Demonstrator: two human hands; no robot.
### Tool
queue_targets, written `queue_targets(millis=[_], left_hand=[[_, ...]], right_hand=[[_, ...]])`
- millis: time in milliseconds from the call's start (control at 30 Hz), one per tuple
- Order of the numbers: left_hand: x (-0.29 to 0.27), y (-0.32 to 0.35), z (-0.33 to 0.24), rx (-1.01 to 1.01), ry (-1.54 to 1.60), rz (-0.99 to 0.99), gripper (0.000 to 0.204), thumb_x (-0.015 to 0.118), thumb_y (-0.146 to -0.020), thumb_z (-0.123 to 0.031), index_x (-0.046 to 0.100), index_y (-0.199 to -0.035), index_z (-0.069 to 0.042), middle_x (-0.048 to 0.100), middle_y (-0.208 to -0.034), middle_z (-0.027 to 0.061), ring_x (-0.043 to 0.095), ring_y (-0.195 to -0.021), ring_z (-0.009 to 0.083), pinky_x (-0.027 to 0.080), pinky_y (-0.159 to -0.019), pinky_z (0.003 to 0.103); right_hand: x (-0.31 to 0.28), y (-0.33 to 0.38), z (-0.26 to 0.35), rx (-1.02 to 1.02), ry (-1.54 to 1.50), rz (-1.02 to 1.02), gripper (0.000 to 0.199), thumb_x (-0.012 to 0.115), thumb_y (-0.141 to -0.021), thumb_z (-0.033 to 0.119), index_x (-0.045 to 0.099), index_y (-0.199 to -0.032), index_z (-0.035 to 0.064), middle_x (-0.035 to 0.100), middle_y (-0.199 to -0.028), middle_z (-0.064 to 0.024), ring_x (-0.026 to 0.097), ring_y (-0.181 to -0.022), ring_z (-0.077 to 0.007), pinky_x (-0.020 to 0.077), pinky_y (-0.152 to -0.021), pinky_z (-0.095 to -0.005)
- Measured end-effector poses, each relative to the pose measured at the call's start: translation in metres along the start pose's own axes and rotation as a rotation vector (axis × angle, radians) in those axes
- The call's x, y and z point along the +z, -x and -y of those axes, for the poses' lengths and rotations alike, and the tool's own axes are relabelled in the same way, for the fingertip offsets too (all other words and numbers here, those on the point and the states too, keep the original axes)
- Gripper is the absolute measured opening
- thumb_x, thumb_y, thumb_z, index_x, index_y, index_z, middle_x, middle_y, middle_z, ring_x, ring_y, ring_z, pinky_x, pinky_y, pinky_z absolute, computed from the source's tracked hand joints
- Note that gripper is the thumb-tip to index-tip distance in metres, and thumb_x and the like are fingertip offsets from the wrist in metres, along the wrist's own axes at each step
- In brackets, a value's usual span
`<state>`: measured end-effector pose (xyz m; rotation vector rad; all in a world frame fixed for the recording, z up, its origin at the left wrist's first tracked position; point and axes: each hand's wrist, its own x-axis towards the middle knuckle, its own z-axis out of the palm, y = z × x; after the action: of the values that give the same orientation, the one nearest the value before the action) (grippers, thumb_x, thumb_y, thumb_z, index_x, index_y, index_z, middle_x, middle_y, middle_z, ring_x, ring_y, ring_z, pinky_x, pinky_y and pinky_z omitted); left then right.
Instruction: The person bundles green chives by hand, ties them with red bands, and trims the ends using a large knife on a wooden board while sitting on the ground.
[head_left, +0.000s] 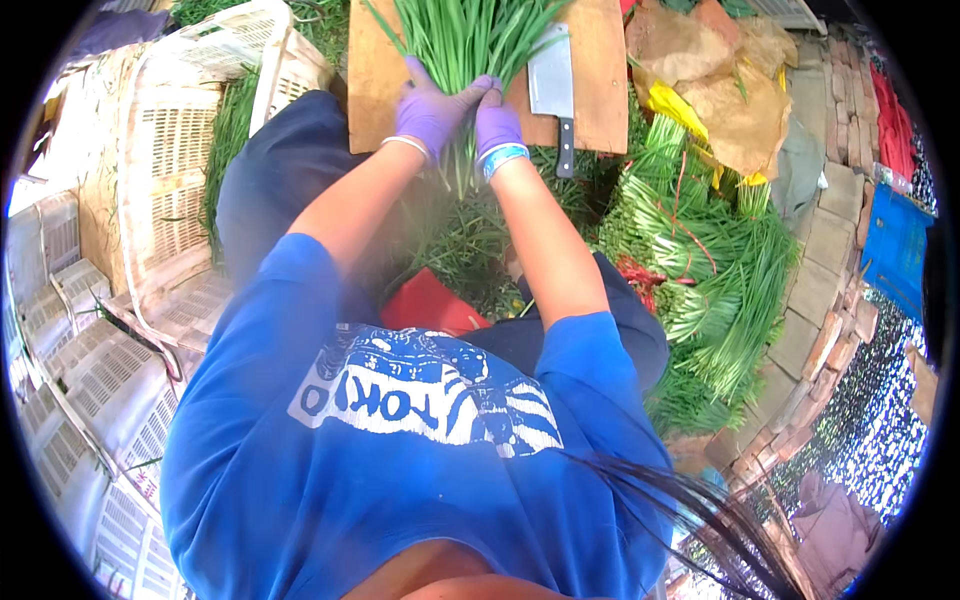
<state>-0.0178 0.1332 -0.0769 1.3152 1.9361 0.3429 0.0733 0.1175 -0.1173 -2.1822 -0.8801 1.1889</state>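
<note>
A bunch of long green chives (pixel 468 45) lies over a wooden cutting board (pixel 597 70), its leaves fanning away from me and its stem ends hanging over the near edge. Both hands wear purple gloves. My left hand (pixel 428 113) closes round the bunch's left side, thumb toward the middle. On the other side my right hand (pixel 497 122) grips the same bunch, the two hands nearly touching. Beside it on the board rests a cleaver (pixel 552 80) with a black handle pointing toward me.
Tied bundles of chives (pixel 700 270) are heaped at the right, near brown paper (pixel 735 80). White plastic crates (pixel 170 150) stand at the left. Loose green leaves (pixel 465 245) litter the ground between my legs, by something red (pixel 430 303). Brick edging (pixel 825 250) runs along the far right.
</note>
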Motion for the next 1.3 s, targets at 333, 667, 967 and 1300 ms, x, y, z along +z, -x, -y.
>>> queue_targets(millis=[333, 667, 967, 1300], left_hand=[[0.005, -0.007, 0.015, 0.013, 0.031, 0.057, 0.126, 0.071, -0.053, -0.059, -0.007, -0.135, -0.005, 0.021, -0.132, 0.0288, 0.034, -0.117, 0.0406, 0.034, -0.095, 0.04], [0.018, -0.005, -0.009, -0.076, -0.189, -0.04, 0.129, 0.075, -0.046, -0.056, -0.003, -0.136, -0.005, 0.024, -0.13, 0.0312, 0.034, -0.118, 0.0393, 0.032, -0.096, 0.042], [0.01, 0.012, -0.029, -0.127, -0.309, -0.029, 0.125, 0.072, -0.051, -0.056, -0.005, -0.136, -0.007, 0.022, -0.132, 0.0286, 0.035, -0.117, 0.0391, 0.031, -0.095, 0.047], [0.012, 0.013, -0.027, -0.068, -0.243, -0.029, 0.121, 0.072, -0.053, -0.053, -0.004, -0.136, -0.006, 0.022, -0.13, 0.03, 0.031, -0.118, 0.0397, 0.031, -0.095, 0.047]], right_hand=[[0.01, 0.0, 0.004, 0.154, -0.822, 0.234, 0.091, 0.02, -0.077, 0.071, 0.042, -0.119, -0.0062, 0.043, -0.124, -0.0202, 0.042, -0.114, -0.0269, 0.0297, -0.096, -0.0333], [0.017, 0.013, -0.001, -0.071, -1.108, -0.292, 0.069, 0.043, -0.086, 0.042, 0.021, -0.13, -0.0062, 0.03, -0.131, -0.0234, 0.032, -0.12, -0.029, 0.0248, -0.1, -0.0335], [-0.182, 0.056, -0.082, -0.608, 0.36, -0.122, 0.035, 0.061, -0.074, 0.038, 0.062, -0.099, 0.0145, 0.064, -0.085, -0.0089, 0.06, -0.079, -0.0249, 0.0471, -0.071, -0.0308], [-0.254, 0.072, -0.166, -0.541, 1.577, 0.296, 0.024, 0.056, -0.077, 0.032, 0.062, -0.1, 0.0301, 0.032, -0.136, 0.0002, 0.019, -0.13, -0.0246, 0.0104, -0.105, -0.0497]])
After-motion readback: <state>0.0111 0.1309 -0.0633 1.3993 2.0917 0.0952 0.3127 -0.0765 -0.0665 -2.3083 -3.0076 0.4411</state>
